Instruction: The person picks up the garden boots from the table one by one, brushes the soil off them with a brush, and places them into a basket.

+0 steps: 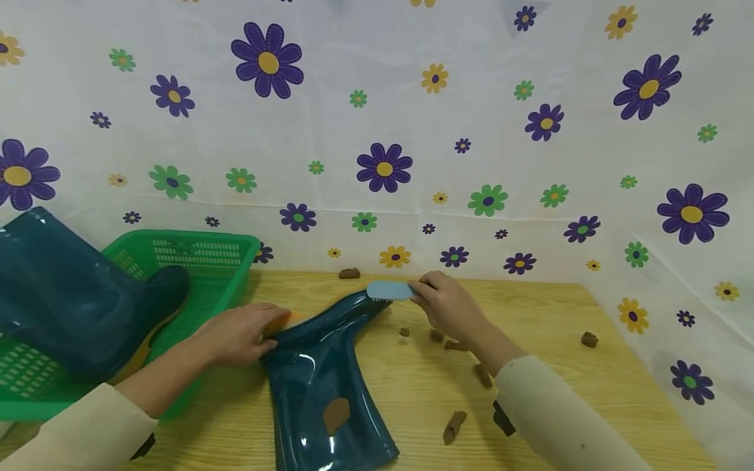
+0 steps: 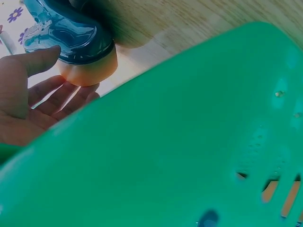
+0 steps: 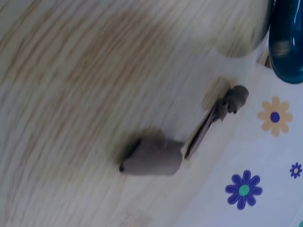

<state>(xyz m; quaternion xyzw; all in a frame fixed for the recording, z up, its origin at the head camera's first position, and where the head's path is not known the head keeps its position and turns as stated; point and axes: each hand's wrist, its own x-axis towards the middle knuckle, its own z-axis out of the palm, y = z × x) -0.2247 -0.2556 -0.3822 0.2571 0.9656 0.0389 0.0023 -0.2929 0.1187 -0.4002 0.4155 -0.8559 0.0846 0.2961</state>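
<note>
A dark teal rubber boot (image 1: 312,379) lies on its side on the wooden table, with a brown mud patch (image 1: 337,415) on its shaft. My left hand (image 1: 241,332) grips its heel end. In the left wrist view, the thumb of that hand (image 2: 28,90) rests against the boot's heel (image 2: 75,40) while the fingers reach under the orange sole (image 2: 90,71). My right hand (image 1: 444,306) holds a light blue brush (image 1: 389,290), bristles down on the boot's toe. The right wrist view shows the boot's toe (image 3: 286,47) at its upper right, without the hand.
At the left stands a green plastic basket (image 1: 244,261) holding another teal boot (image 1: 76,288). Several brown mud lumps lie about the table, among them one near the front (image 1: 453,428) and one at the right (image 1: 589,339). A flowered sheet (image 1: 341,118) hangs behind the table.
</note>
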